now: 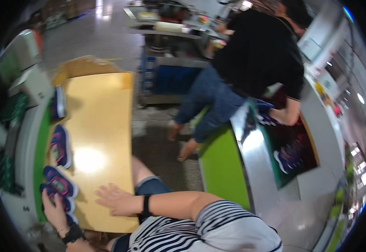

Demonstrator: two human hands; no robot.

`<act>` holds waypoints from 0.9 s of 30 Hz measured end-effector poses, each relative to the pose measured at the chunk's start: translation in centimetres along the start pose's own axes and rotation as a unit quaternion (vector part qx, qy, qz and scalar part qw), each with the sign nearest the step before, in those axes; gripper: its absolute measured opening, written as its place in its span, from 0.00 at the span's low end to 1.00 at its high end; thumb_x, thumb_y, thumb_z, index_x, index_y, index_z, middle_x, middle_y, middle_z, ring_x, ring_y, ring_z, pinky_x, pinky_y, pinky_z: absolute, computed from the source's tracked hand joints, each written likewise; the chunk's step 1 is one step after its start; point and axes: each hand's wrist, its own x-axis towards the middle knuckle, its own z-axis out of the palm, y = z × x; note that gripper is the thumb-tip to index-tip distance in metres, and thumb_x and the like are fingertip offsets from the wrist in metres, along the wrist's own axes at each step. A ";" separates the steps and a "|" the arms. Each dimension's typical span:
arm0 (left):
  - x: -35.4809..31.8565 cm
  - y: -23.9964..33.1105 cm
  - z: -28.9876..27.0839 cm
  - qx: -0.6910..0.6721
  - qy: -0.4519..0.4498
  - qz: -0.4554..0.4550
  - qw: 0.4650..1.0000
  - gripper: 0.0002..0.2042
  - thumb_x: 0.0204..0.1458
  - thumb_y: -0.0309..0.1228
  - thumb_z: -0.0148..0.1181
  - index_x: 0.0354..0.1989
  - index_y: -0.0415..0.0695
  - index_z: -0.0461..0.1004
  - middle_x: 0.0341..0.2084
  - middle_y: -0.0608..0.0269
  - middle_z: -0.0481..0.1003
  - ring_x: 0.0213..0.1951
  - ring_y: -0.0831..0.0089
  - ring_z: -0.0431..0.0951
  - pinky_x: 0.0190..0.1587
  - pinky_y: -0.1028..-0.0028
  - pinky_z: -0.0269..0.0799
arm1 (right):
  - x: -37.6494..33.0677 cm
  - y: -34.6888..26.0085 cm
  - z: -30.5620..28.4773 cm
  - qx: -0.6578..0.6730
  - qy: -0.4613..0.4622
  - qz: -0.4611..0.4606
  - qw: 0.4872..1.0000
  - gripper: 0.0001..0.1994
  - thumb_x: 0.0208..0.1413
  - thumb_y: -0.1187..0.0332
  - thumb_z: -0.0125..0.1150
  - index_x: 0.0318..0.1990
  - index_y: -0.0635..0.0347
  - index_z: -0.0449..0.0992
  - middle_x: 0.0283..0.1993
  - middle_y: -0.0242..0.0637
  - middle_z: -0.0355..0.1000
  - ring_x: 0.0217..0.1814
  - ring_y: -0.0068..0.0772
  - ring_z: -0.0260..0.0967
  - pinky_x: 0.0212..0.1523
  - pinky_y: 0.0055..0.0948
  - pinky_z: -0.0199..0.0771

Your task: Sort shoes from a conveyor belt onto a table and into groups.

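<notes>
I see the left grip (55, 213), fingers partly curled, on the nearest navy-and-pink shoe (66, 203) at the left edge of the surface (103, 122); can't tell if it's clamped. Right grip (118, 200) is empty, fingers spread, palm down over the light-wood top; can't confirm contact. Next shoe (61, 180) sits just beyond the left one, then a third shoe (61, 147), then a far shoe (59, 103) at the same edge, near the green strip (43, 134). Across the gap, right side: co-worker (258, 54) in black top leans over a dark recess with another shoe (289, 160) in it. Cluttered cart (176, 77) behind.
</notes>
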 end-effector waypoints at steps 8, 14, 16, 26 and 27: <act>1.2 3.9 0.5 -0.101 -0.070 -0.048 0.991 0.38 0.55 0.44 0.64 0.67 0.33 0.56 0.64 0.39 0.62 0.66 0.50 0.64 0.66 0.64 0.59 | -2.2 0.8 -0.2 -0.155 0.012 0.045 0.987 0.37 0.60 0.49 0.55 0.74 0.46 0.50 0.78 0.46 0.42 0.80 0.54 0.36 0.74 0.61 0.36; 2.3 2.8 -0.6 -0.359 -0.011 -0.106 0.927 0.36 0.59 0.40 0.62 0.70 0.35 0.53 0.66 0.42 0.60 0.69 0.57 0.59 0.68 0.66 0.55 | 0.5 -1.2 -3.5 -0.143 -0.100 0.048 0.983 0.38 0.59 0.51 0.59 0.73 0.50 0.52 0.76 0.53 0.45 0.78 0.58 0.40 0.74 0.58 0.40; 2.6 3.1 -0.1 -0.485 -0.008 -0.121 0.866 0.32 0.60 0.35 0.60 0.69 0.37 0.55 0.65 0.46 0.63 0.67 0.60 0.64 0.66 0.66 0.59 | 2.7 0.7 -4.3 -0.043 -0.046 0.065 0.996 0.38 0.58 0.52 0.61 0.72 0.54 0.52 0.74 0.57 0.46 0.77 0.60 0.41 0.74 0.54 0.42; 3.8 3.2 1.0 -0.247 -0.051 0.061 0.966 0.28 0.55 0.39 0.61 0.61 0.38 0.66 0.57 0.45 0.70 0.58 0.50 0.70 0.62 0.59 0.62 | 24.2 10.8 -8.8 0.290 0.234 0.099 0.923 0.45 0.55 0.57 0.69 0.73 0.55 0.46 0.71 0.55 0.50 0.72 0.48 0.51 0.69 0.40 0.55; 3.5 3.0 1.2 -0.225 -0.054 0.063 0.971 0.29 0.55 0.40 0.61 0.62 0.38 0.65 0.59 0.46 0.69 0.60 0.50 0.68 0.63 0.59 0.60 | 24.6 10.5 -7.8 0.074 0.278 0.097 0.953 0.43 0.49 0.61 0.72 0.70 0.54 0.51 0.66 0.53 0.56 0.66 0.46 0.58 0.65 0.40 0.61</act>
